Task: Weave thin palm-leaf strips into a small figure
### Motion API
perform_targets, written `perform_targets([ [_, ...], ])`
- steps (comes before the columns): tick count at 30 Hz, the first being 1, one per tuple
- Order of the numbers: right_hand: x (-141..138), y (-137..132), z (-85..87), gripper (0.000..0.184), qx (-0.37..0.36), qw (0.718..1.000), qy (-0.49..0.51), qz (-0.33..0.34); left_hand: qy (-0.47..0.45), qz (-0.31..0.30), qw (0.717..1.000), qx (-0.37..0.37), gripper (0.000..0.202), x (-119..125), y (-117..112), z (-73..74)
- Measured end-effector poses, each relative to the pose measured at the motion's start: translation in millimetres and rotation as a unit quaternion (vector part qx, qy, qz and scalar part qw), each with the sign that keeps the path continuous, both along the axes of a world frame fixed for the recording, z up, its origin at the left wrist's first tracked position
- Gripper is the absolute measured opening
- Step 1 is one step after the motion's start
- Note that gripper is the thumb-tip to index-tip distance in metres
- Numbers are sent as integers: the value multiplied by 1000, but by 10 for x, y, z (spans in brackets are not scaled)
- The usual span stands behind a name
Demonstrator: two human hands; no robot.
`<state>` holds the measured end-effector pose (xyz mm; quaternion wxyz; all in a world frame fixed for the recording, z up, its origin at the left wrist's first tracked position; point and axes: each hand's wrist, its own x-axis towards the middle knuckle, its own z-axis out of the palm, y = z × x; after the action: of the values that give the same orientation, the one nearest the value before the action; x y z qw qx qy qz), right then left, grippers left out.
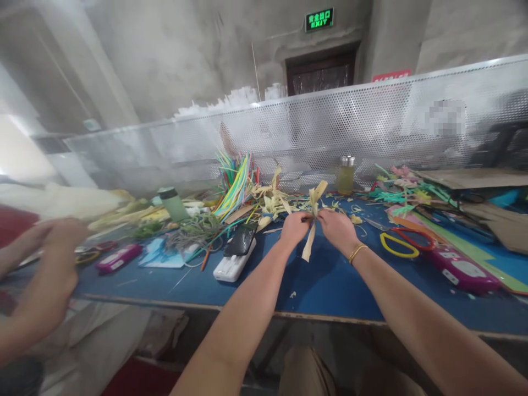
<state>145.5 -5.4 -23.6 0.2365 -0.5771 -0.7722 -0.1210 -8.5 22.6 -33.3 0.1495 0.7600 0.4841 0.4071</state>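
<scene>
My left hand (294,227) and my right hand (337,228) meet over the blue table (330,280), both pinched on a pale yellow leaf strip piece (313,212). Its upper end fans out above my fingers and a long tail (307,246) hangs down between my hands. A gold bracelet (356,252) circles my right wrist. Just behind lies a heap of similar yellow strips (272,201).
A phone on a white power bank (237,250) lies left of my hands. Yellow- and red-handled scissors (398,242), a magenta case (464,269), colourful straws (235,184), a green bottle (173,203) and a jar (345,175) surround them. Another person's hands (49,242) work at far left.
</scene>
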Motion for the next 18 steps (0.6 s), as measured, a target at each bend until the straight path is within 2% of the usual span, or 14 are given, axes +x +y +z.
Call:
perform_targets([
  [7, 30, -32, 9, 23, 18, 1000, 20, 1, -53, -28, 997, -43, 29, 50, 13, -17],
  [14, 17, -58, 19, 24, 10, 1000, 20, -1, -180, -72, 975, -110, 16, 70, -24, -24],
  [18, 21, -45, 7, 24, 5, 1000, 12, 13, -196, -68, 971, -115, 15, 58, 7, -45],
])
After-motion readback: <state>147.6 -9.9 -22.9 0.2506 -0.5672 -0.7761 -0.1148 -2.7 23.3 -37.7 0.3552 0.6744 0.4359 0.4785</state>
